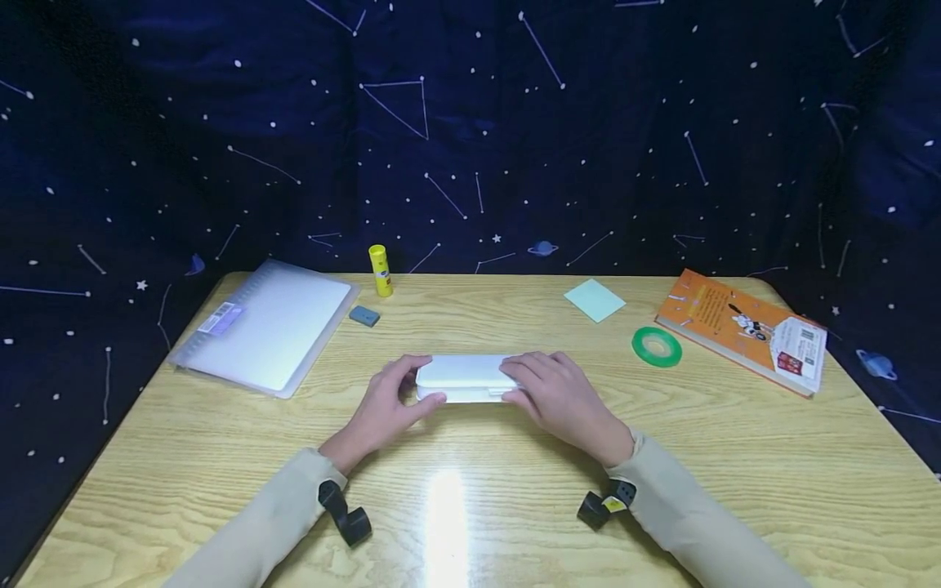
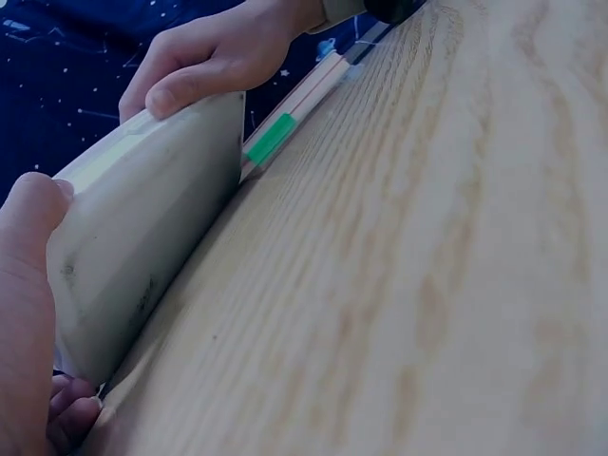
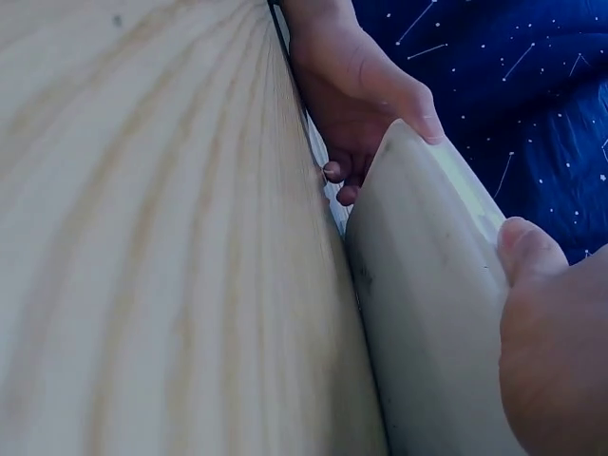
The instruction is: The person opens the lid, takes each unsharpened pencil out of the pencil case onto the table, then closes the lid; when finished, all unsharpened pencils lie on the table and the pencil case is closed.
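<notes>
A long white pencil case (image 1: 465,374) lies crosswise at the middle of the table, with a small tab on its near side toward the right. My left hand (image 1: 391,402) grips its left end, thumb along the near edge and fingers round behind. On the right end, my right hand (image 1: 562,402) holds the case with fingers over the top and the thumb by the tab. Both wrist views show a smudged long face of the case (image 2: 157,218), close against the tabletop. The thumb of the right hand (image 3: 551,332) presses its upper edge in the right wrist view.
At the left lies a translucent binder (image 1: 268,331); beside it are a dark eraser (image 1: 364,316) and an upright yellow glue stick (image 1: 381,271). To the right are pale green sticky notes (image 1: 595,300), a green tape roll (image 1: 657,347) and an orange book (image 1: 738,331). A starry curtain (image 1: 470,147) hangs behind.
</notes>
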A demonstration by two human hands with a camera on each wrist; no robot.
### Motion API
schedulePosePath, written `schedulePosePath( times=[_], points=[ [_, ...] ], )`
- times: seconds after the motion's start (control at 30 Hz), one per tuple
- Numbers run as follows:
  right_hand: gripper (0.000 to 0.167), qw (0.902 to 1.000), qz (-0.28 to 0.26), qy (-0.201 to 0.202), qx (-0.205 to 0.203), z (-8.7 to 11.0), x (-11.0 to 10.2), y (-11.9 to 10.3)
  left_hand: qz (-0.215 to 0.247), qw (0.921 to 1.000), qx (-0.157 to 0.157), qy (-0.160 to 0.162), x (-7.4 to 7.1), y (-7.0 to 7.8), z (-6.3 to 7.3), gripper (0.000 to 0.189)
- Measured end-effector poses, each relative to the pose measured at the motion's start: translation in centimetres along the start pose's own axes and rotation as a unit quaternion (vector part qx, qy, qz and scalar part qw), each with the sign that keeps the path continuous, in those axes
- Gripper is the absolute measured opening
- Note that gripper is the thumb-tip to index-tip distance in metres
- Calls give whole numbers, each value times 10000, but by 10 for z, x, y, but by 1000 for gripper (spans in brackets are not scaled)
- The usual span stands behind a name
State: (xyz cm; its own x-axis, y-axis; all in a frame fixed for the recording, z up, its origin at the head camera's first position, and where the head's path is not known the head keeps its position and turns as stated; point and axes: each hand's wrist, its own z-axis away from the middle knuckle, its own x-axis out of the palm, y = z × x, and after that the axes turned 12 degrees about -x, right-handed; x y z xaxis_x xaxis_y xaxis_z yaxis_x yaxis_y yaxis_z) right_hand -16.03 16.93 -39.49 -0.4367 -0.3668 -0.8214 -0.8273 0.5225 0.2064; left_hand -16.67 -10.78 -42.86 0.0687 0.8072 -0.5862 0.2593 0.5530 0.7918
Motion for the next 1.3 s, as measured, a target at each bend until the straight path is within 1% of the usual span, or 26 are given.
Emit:
schedulePosePath(
  times=[0.17,0.33,0.53,0.83,0.93,1.03,1.13,1.2,1.3],
  points=[
    [61,9994,269,194,-115,1,2,1,327,9994,-61,-11,4,0,-2,52],
    [61,9987,401,279,-173,3,2,2,552,9982,-229,-75,7,4,-2,52],
    [60,9976,560,347,-225,4,3,3,619,9975,-313,-100,9,8,-1,51],
    [61,9985,450,277,-125,5,-1,3,724,9967,-347,-108,12,9,-1,53],
    [60,9991,285,293,-57,6,0,2,729,9966,-354,-137,13,8,0,55],
    [58,9996,-76,250,75,8,2,2,682,9969,-343,-174,12,5,1,57],
    [51,9983,-510,184,205,10,4,3,566,9978,-252,-227,9,2,2,64],
    [46,9964,-785,158,260,10,4,3,489,9985,-135,-229,7,0,2,69],
    [44,9944,-1014,148,242,9,3,4,381,9990,-1,-219,4,-2,2,77]
  ],
)
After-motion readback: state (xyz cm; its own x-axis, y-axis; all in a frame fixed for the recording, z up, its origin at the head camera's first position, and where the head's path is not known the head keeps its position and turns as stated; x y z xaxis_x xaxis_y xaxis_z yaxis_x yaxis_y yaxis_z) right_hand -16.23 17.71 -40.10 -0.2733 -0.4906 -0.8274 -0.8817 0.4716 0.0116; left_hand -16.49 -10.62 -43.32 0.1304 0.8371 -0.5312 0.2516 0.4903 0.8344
